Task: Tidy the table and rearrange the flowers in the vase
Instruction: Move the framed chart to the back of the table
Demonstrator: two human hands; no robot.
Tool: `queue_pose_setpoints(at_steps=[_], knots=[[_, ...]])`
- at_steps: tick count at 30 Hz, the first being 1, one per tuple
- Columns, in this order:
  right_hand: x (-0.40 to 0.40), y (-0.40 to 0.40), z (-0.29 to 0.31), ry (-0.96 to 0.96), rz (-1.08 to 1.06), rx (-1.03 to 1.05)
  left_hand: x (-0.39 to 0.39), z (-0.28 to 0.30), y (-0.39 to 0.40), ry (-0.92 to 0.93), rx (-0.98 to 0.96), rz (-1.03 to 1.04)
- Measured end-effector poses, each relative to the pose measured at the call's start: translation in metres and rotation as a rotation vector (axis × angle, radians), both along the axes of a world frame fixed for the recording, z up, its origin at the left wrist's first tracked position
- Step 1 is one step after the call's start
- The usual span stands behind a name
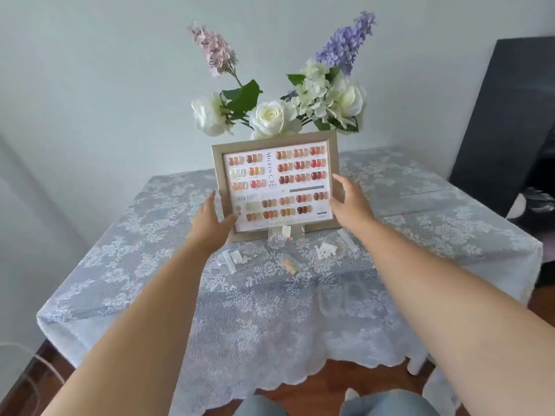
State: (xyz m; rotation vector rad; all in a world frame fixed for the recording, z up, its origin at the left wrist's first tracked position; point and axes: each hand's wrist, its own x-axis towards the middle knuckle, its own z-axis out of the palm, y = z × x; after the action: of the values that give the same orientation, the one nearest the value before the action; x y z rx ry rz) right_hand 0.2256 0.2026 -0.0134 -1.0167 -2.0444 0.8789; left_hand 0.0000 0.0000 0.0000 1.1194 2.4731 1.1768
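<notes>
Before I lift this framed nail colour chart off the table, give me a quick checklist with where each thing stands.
1. Left hand on the framed chart: ok, thumb over the lower left corner.
2. Right hand grip: not ok, fingers spread by the right edge, not closed on it.
3. Clear stand under the frame: cannot tell whether it is attached.
4. Small packets in front: ok, apart from the frame.
5. Flowers behind: cannot tell, blooms sit close over the top edge.
6. Vase: cannot tell, hidden behind the frame.
</notes>
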Motion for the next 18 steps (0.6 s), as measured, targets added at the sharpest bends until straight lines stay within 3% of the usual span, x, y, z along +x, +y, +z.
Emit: queue_pose_setpoints(at_steps=[3, 5, 8, 18], knots=[[-0.003, 0.010, -0.003, 0.063, -0.042, -0.056, -0.010, -0.014, 0.012, -0.233, 0.159, 0.008], [-0.003, 0.018, -0.011, 0.089, -0.046, -0.078, -0.018, -0.025, 0.018, -0.280, 0.209, -0.003], [0.002, 0.032, -0.019, 0.058, -0.034, -0.121, -0.029, -0.032, 0.023, -0.254, 0.226, -0.019], [0.008, 0.053, -0.022, -0.105, 0.145, -0.248, -0.035, -0.037, 0.014, -0.147, 0.028, -0.098]])
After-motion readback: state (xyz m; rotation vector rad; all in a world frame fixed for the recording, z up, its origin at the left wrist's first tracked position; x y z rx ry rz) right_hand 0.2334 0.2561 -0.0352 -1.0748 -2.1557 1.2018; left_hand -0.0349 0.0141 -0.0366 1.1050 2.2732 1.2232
